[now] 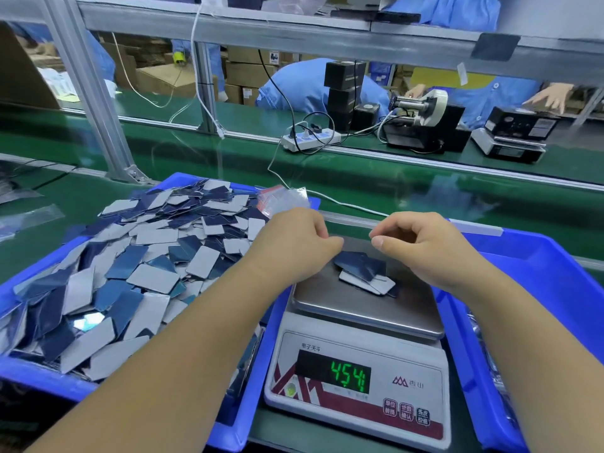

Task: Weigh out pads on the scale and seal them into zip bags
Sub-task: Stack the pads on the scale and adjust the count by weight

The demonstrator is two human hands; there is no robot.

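A small heap of dark-blue and white pads (362,273) lies on the steel pan of the scale (359,322), whose green display (348,376) reads about 454. My left hand (294,243) and right hand (421,246) hover just above the pan's far edge, fingers curled. Each pinches an end of a thin clear strip that looks like the top of a zip bag (356,238). The bag's body is too transparent to make out. A large pile of loose pads (147,263) fills the blue tray (39,374) on the left.
A stack of empty clear zip bags (284,199) lies at the tray's far corner. Another blue bin (539,263) stands right of the scale. Behind are a green conveyor belt (392,178), a power strip (310,138), a tape dispenser (421,122), a second scale (513,142) and people in blue coats.
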